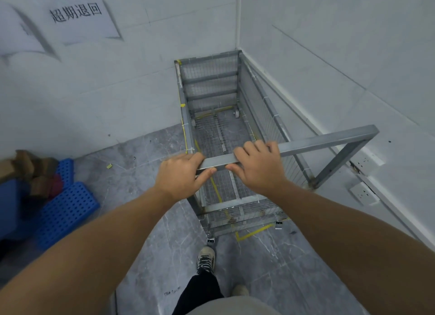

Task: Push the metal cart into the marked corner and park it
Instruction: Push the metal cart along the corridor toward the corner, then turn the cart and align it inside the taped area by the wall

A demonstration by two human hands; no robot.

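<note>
The metal cart (211, 79), a grey wire-mesh cage on small wheels, stands in the corner where two white walls meet, its far end against the back wall and its right side along the right wall. Its basket is empty. Yellow tape (253, 232) marks the floor under and just behind its near end. My left hand (181, 174) and my right hand (259, 166) both grip the cart's handle bar (329, 140), side by side at its left end.
Blue perforated plastic pallets (68, 211) with cardboard on them lie on the floor at the left. Wall sockets (363, 193) sit low on the right wall. A paper sign (77, 15) hangs on the back wall. My feet stand on the grey tiled floor behind the cart.
</note>
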